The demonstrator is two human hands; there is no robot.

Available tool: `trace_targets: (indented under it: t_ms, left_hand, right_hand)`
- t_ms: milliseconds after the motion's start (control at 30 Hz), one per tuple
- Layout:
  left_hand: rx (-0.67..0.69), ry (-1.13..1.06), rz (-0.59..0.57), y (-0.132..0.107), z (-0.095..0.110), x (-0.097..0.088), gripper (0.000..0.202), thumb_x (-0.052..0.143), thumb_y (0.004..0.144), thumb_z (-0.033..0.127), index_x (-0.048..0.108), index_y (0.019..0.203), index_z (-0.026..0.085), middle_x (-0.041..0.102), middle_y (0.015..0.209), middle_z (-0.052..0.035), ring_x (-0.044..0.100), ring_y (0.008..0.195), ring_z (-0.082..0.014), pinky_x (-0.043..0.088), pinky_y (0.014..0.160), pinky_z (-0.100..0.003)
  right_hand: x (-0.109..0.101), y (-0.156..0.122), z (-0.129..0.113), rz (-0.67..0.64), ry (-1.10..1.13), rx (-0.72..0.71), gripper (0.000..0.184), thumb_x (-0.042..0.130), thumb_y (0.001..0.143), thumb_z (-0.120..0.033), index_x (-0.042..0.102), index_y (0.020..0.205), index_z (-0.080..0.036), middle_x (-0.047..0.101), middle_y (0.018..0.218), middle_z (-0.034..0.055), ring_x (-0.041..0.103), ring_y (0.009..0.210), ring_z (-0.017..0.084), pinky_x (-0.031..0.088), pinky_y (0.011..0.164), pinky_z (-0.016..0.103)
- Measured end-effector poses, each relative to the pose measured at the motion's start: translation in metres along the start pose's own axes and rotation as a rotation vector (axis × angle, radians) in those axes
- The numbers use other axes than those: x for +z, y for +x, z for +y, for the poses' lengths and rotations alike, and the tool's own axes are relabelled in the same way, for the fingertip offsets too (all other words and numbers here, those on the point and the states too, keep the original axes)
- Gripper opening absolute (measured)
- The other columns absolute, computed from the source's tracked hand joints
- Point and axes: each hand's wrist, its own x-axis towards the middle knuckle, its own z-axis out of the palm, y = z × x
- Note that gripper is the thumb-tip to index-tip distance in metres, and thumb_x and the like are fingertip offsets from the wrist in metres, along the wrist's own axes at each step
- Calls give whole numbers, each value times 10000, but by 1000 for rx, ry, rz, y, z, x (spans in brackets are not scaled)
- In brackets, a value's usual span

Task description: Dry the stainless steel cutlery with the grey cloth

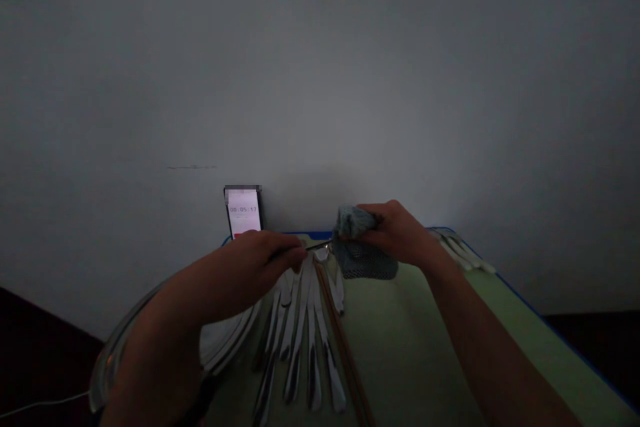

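My left hand (273, 257) is closed in a pinch on one end of a thin metal piece of cutlery (319, 245). Its kind cannot be made out, because the far end disappears into a grey-blue knitted cloth (367, 261). Gripped around that cloth is my right hand (397, 230), with a loose flap hanging below the fingers. Beneath both hands, several metal cutlery pieces (313, 373) lie fanned on the green table (425, 347), handles towards me. Brown chopsticks (346, 347) lie along their right side.
A phone (245, 213) showing a running timer leans on the wall (320, 80) behind the table. Stacked plates (227, 343) stand at the left, partly behind my left forearm. More pale cutlery (465, 252) lies by the blue edge at the far right.
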Motion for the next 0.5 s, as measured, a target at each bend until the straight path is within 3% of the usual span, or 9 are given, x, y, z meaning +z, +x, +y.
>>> trace_targets:
  t_ms: [100, 200, 300, 367, 500]
  left_hand:
    - [-6, -15, -23, 2, -6, -3, 373, 316, 864, 406, 618, 816, 193, 602, 702, 2, 547, 659, -136, 398, 634, -237]
    - [-23, -26, -55, 0, -11, -5, 373, 320, 862, 404, 616, 810, 184, 591, 697, -2, 533, 650, -137, 399, 617, -236]
    - [-30, -37, -79, -2, -11, -6, 374, 318, 864, 402, 616, 808, 183, 597, 711, -7, 534, 655, -139, 403, 611, -236]
    - [-15, -34, -71, -3, -8, -5, 365, 326, 864, 398, 616, 803, 185, 603, 713, -7, 539, 657, -137, 405, 617, -236]
    - [37, -30, -8, -5, 0, 0, 318, 363, 859, 374, 614, 781, 195, 614, 671, 12, 548, 614, -115, 403, 606, -217]
  right_hand:
    - [4, 0, -5, 14, 40, 10, 151, 569, 763, -301, 567, 760, -151, 535, 649, -23, 474, 619, 108, 357, 560, 218]
    - [-1, -5, -6, -189, 255, 31, 281, 547, 780, -328, 541, 1006, -162, 593, 877, 27, 530, 787, 147, 427, 685, 257]
    - [-7, -9, -4, -376, 463, 3, 453, 566, 760, -245, 462, 1197, -187, 583, 1055, 42, 539, 936, 161, 429, 810, 291]
    - [-8, -9, -5, -367, 452, -17, 408, 556, 757, -199, 513, 1162, -184, 602, 1039, 33, 551, 938, 158, 425, 823, 291]
    - [-9, -6, -12, -232, 226, -19, 144, 575, 727, -158, 647, 850, -140, 641, 778, -2, 572, 731, 134, 439, 663, 232]
